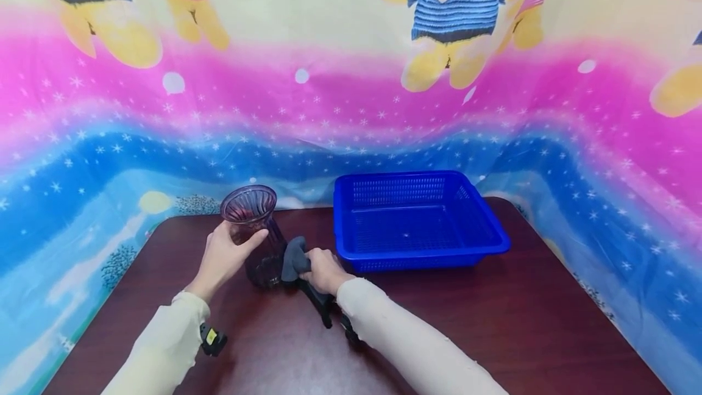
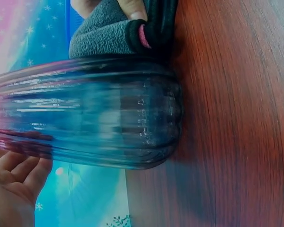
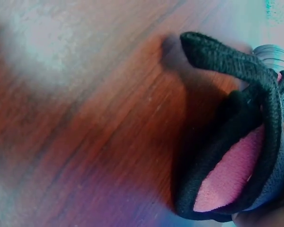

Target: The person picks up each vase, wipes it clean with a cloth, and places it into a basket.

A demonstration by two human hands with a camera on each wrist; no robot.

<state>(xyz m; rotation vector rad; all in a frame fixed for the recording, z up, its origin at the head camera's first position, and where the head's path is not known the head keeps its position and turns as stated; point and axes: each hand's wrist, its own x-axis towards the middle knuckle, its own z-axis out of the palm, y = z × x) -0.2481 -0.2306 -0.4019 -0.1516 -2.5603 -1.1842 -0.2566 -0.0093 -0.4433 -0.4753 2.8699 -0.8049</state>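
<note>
A tinted, ribbed glass vase (image 1: 265,264) with a flared mouth stands at the left part of the table, its base right at the wood. My left hand (image 1: 226,255) grips it just below the mouth, thumb across the near side. In my right hand (image 1: 327,271) is a bunched grey cloth (image 1: 295,258) with black edging and a pink underside, held against the vase's right side. The left wrist view shows the cloth (image 2: 106,35) right along the ribbed glass, low on the body. A black-edged strip of cloth (image 3: 227,175) hangs below the right hand.
A blue plastic basket (image 1: 422,256) with perforated walls sits at the back of the dark wooden table (image 1: 439,328), right of the vase. A printed curtain (image 1: 340,102) closes in the back and both sides.
</note>
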